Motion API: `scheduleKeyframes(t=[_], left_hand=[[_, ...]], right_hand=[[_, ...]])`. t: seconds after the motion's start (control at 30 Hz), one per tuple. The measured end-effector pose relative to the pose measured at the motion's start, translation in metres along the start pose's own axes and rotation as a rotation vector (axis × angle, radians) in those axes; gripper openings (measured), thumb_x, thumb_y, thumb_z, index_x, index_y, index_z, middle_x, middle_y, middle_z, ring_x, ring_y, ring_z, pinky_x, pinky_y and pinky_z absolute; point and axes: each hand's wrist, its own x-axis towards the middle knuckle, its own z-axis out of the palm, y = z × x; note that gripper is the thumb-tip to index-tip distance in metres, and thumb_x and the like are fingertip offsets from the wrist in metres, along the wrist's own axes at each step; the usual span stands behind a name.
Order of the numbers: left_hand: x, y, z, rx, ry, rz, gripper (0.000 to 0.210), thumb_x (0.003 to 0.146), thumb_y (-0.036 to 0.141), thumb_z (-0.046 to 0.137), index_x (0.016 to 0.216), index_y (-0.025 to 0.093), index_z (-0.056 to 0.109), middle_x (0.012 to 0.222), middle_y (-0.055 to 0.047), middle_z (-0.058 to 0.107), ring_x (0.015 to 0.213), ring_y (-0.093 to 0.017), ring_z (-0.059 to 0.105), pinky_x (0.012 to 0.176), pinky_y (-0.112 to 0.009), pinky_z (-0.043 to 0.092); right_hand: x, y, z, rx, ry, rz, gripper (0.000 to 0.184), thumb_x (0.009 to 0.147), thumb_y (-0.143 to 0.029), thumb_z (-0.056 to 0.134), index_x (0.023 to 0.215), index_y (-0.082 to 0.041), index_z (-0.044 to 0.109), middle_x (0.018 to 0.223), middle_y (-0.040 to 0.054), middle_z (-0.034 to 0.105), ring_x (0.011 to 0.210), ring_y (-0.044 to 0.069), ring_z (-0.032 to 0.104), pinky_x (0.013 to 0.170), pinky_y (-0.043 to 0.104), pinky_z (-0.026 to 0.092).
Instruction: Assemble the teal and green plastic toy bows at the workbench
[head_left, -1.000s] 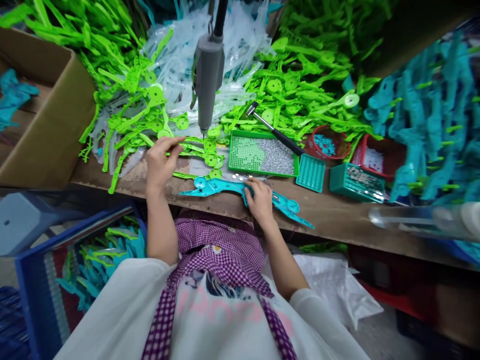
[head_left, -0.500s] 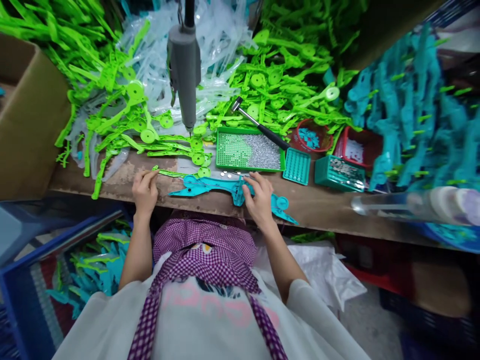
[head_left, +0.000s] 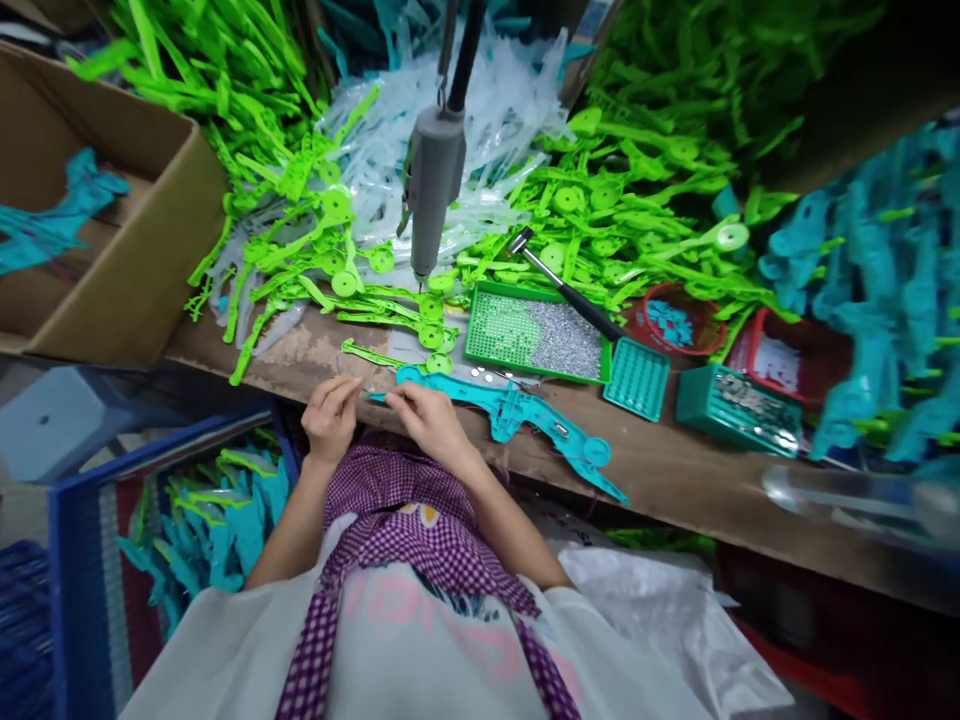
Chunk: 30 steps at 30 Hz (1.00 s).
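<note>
A long turquoise plastic part point(head_left: 480, 392), shaped like a toy bow, lies slanted along the bench's front edge. Its raised middle block and round right end show. Over its left end is my right hand point(head_left: 431, 420), fingers bent and closed; what they pinch is hidden. Just left of the part's tip, my left hand point(head_left: 330, 415) is closed in a pinch on something too small to make out. Behind the part lie a lime-green plastic arm point(head_left: 390, 357) and a few small silver discs point(head_left: 481, 374).
A grey hanging screwdriver point(head_left: 435, 190) points down above heaped lime-green parts point(head_left: 570, 200). A green tray of small metal pieces point(head_left: 566, 340), a hammer point(head_left: 570, 292) and a teal box point(head_left: 739, 410) stand rightward. A cardboard box point(head_left: 157, 250) and blue crate point(head_left: 82, 490) are left.
My right hand has moved from the turquoise part's middle to its left end, close to my left hand. The view has turned left, showing more of the cardboard box.
</note>
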Motion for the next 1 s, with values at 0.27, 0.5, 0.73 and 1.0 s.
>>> scheduleKeyframes(t=[0.27, 0.5, 0.73, 1.0], left_hand=[[0.015, -0.01, 0.026, -0.037, -0.256, -0.058, 0.022, 0.094, 0.031, 0.053, 0.096, 0.022, 0.073, 0.101, -0.009, 0.069, 0.103, -0.023, 0.063, 0.098, -0.042, 0.048], [0.03, -0.04, 0.027, 0.011, -0.29, -0.066, 0.022, 0.092, 0.026, 0.055, 0.1, 0.017, 0.072, 0.121, -0.015, 0.061, 0.116, -0.028, 0.058, 0.101, -0.045, 0.047], [0.056, -0.062, 0.01, 0.031, -0.152, -0.17, 0.036, 0.09, 0.039, 0.059, 0.118, 0.018, 0.061, 0.113, -0.013, 0.06, 0.103, -0.024, 0.062, 0.095, -0.041, 0.049], [0.113, -0.089, 0.054, -0.023, 0.024, -0.411, 0.061, 0.081, 0.046, 0.069, 0.125, 0.012, 0.044, 0.092, -0.009, 0.062, 0.085, -0.023, 0.062, 0.085, -0.039, 0.049]], right_hand=[[-0.001, 0.028, -0.01, -0.473, -0.061, 0.044, 0.032, 0.101, -0.036, 0.039, 0.1, -0.02, 0.066, 0.092, 0.008, 0.073, 0.079, 0.02, 0.065, 0.07, 0.029, 0.038], [0.036, 0.044, -0.013, -0.598, -0.007, -0.077, 0.028, 0.1, -0.03, 0.041, 0.101, -0.017, 0.066, 0.108, 0.0125, 0.068, 0.098, 0.024, 0.061, 0.087, 0.037, 0.039], [0.008, 0.04, -0.01, -0.395, 0.279, -0.14, 0.028, 0.099, -0.036, 0.044, 0.103, -0.02, 0.067, 0.108, 0.0111, 0.066, 0.104, 0.022, 0.059, 0.095, 0.038, 0.039], [-0.011, 0.047, -0.012, -0.423, 0.251, -0.134, 0.027, 0.099, -0.035, 0.043, 0.101, -0.022, 0.067, 0.107, 0.0086, 0.069, 0.103, 0.021, 0.06, 0.095, 0.038, 0.037]])
